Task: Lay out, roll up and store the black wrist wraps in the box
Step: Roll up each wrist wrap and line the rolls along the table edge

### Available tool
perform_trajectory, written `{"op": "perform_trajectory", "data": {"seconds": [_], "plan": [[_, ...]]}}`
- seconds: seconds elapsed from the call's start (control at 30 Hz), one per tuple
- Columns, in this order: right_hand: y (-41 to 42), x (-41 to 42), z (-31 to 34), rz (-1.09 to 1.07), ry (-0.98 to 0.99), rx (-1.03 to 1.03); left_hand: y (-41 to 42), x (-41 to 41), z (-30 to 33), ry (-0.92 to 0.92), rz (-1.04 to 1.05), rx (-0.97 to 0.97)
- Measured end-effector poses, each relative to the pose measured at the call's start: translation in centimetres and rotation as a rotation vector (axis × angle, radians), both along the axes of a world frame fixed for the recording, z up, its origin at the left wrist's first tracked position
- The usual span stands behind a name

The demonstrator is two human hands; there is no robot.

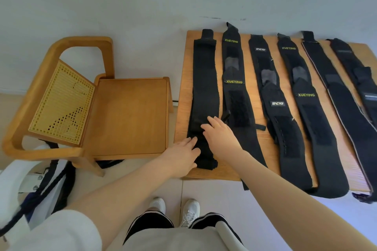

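Observation:
Several black wrist wraps lie side by side, stretched lengthwise across a small wooden table (183, 108). The leftmost wrap (206, 87) is plain black, and its near end is bunched up by the table's front left corner. My left hand (183, 152) rests with straight fingers on that wrap's left edge. My right hand (219, 134) lies flat on top of the same wrap, fingers spread. Beside it lies a wrap labelled XUEYING (234, 87), then one with a white label (273, 104). No box is in view.
A wooden chair (130, 116) with a cane back stands just left of the table, its seat bare. White and black items sit on the floor at the lower left. A white wall runs behind the table. My white shoes (175, 208) stand at the table's front edge.

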State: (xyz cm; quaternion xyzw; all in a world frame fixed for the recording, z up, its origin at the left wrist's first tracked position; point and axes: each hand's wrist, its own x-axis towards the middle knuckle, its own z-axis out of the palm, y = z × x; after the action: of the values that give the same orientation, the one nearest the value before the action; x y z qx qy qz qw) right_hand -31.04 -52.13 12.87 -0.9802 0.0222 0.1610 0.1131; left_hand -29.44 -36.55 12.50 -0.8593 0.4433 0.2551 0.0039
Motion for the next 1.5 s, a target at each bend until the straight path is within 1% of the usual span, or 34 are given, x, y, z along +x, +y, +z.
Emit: {"op": "perform_trajectory", "data": {"seconds": [0.07, 0.13, 0.2, 0.3, 0.4, 0.47, 0.5, 0.6, 0.63, 0.73, 0.77, 0.8, 0.83, 0.9, 0.97, 1.03, 1.13, 1.2, 1.33, 1.5], "plan": [[0.3, -1.0, 0.1, 0.045, -0.004, -0.033, -0.2, 0.0, 0.0, -0.019, 0.013, -0.011], [0.8, -1.9, 0.3, 0.082, -0.028, -0.095, -0.3, 0.0, 0.0, -0.041, 0.051, -0.061], [1.1, -2.3, 0.6, 0.080, -0.056, -0.102, -0.2, -0.2, -0.1, -0.091, 0.059, -0.113], [1.3, -2.6, 0.8, 0.012, -0.059, 0.002, -0.2, -1.0, -0.3, -0.181, 0.038, -0.137], [1.5, -3.0, 0.4, -0.061, -0.122, 0.118, -0.2, -1.4, -0.2, -0.218, 0.029, -0.101], [1.6, -3.2, 0.3, -0.110, -0.124, 0.167, -0.2, -1.5, -0.2, -0.255, 0.000, -0.082], [1.5, -3.3, 0.3, -0.082, -0.114, 0.151, -0.1, -1.8, -0.2, -0.264, -0.007, -0.093], [1.4, -3.6, 0.0, 0.160, -0.073, -0.042, 0.2, -2.4, -0.2, -0.300, -0.022, -0.156], [1.4, -3.7, -0.1, 0.201, -0.052, -0.078, 0.3, -2.6, -0.7, -0.304, -0.012, -0.182], [1.2, -3.6, -0.2, 0.233, 0.009, -0.097, 0.4, -3.0, -1.4, -0.293, 0.070, -0.242], [1.1, -3.5, -0.1, 0.235, 0.015, -0.082, 0.3, -3.1, -1.4, -0.262, 0.124, -0.259], [1.1, -3.5, 0.0, 0.232, 0.012, -0.068, 0.2, -3.0, -1.4, -0.188, 0.211, -0.289], [1.0, -3.6, 0.0, 0.223, -0.003, -0.051, 0.2, -2.7, -1.4, -0.157, 0.256, -0.268], [0.9, -3.9, -0.3, 0.187, -0.028, 0.004, 0.0, -2.0, -1.3, -0.147, 0.229, -0.201], [1.0, -4.5, -0.4, 0.133, -0.024, 0.081, -0.4, -1.7, -0.8, -0.138, 0.185, -0.178], [0.9, -5.2, -0.5, 0.134, -0.006, 0.111, -0.6, -1.5, -0.7, -0.151, 0.175, -0.147], [0.4, -5.6, -0.8, 0.221, 0.033, -0.008, -0.6, -1.4, -1.1, -0.116, 0.219, -0.142], [0.4, -5.3, -0.7, 0.227, 0.038, -0.049, -0.5, -1.1, -0.8, -0.079, 0.242, -0.164], [0.7, -4.5, -0.5, 0.166, 0.073, 0.019, -0.7, -0.6, 0.2, -0.065, 0.232, -0.167], [0.5, -4.3, -0.4, 0.214, 0.097, 0.013, -0.4, -1.2, 0.1, -0.097, 0.184, -0.165]]}}
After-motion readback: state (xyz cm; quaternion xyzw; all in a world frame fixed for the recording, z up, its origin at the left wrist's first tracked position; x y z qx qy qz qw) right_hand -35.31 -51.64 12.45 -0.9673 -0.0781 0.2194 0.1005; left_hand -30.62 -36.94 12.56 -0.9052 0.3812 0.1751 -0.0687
